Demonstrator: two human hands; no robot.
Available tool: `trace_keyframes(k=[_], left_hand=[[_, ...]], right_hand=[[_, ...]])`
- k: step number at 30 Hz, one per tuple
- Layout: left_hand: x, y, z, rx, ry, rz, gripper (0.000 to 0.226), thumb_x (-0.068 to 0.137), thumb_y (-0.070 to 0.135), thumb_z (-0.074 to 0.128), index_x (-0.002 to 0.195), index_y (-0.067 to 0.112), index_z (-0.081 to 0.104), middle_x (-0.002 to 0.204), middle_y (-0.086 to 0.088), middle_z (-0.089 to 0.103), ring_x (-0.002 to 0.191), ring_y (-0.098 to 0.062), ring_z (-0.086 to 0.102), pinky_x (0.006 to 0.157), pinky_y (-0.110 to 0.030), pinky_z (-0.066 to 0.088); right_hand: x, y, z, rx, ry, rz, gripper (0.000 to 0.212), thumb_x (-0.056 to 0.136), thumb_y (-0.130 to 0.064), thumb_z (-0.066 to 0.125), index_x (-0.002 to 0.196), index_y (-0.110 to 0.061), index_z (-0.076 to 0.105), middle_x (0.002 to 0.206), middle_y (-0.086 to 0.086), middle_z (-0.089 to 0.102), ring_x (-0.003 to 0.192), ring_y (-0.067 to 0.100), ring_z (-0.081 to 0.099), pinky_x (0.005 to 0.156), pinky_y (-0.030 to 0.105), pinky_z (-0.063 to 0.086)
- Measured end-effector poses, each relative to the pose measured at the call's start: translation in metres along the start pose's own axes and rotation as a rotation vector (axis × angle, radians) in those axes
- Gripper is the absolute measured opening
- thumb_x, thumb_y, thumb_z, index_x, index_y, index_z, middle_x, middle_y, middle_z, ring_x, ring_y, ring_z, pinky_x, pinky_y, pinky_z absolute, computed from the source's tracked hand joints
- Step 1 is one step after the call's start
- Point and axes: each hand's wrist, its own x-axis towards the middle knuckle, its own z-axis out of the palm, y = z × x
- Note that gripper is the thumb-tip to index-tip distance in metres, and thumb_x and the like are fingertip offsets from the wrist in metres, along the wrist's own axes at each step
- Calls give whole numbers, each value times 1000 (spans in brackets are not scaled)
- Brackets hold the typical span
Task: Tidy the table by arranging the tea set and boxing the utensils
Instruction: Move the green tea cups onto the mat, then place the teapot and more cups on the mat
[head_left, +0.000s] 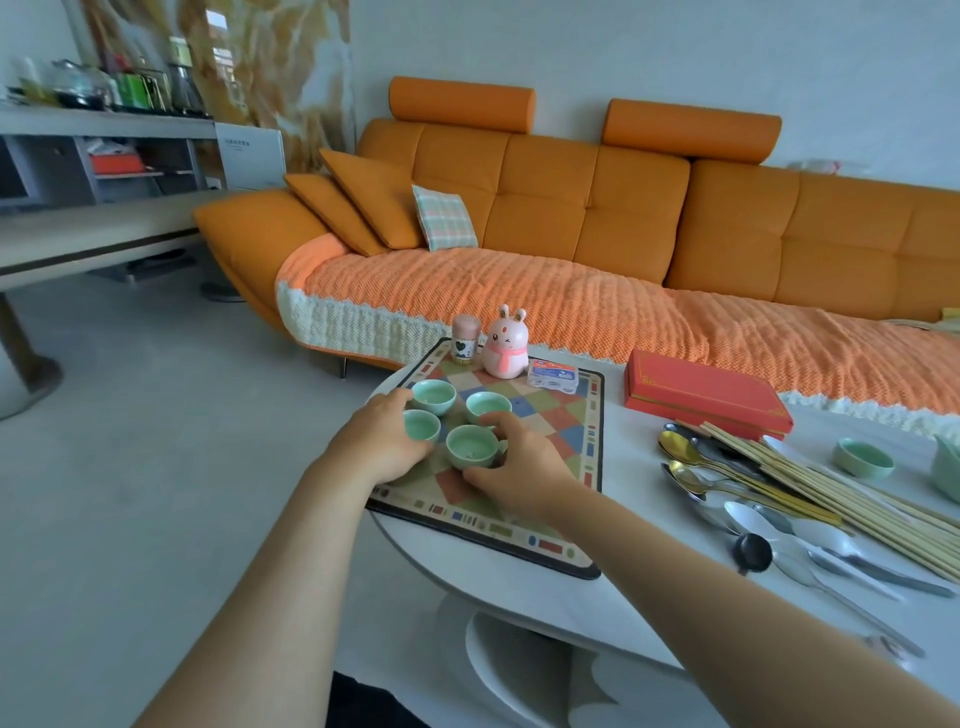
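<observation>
Several small pale green tea cups stand close together on a checkered mat (550, 415). My left hand (382, 441) curls round the left cup (421, 426), beside the far left cup (434, 396). My right hand (519, 467) grips the nearest cup (471, 446); its fingers reach toward the far right cup (487, 406). Another green cup (862, 458) sits alone on the white table at the right. Spoons (727, 486) and a bundle of wooden chopsticks (810, 480) lie in a heap at the right. A closed red box (701, 392) lies behind them.
At the mat's far edge stand a pink rabbit figure (505, 347), a small pink-lidded jar (465, 340) and a clear packet (552, 375). Part of a green vessel (948, 470) shows at the right edge. An orange sofa (571, 208) runs behind the white round table (597, 603).
</observation>
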Motion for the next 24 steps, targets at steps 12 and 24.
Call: trace_keyframes(k=[12, 24], left_hand=[[-29, 102, 25, -103, 107, 276, 27, 88, 38, 61, 114, 33, 55, 112, 12, 52, 106, -11, 50, 83, -30, 40], [-64, 352, 173, -75, -258, 557, 30, 92, 39, 50, 121, 32, 57, 117, 12, 58, 102, -16, 57, 85, -37, 49]], right_hand=[[-42, 44, -86, -19, 39, 2, 46, 88, -37, 66, 132, -32, 53, 118, -10, 58, 88, 9, 61, 73, 25, 52], [-152, 203, -273, -271, 343, 271, 36, 87, -29, 64, 123, -29, 62, 117, -7, 65, 109, 16, 60, 98, 35, 48]])
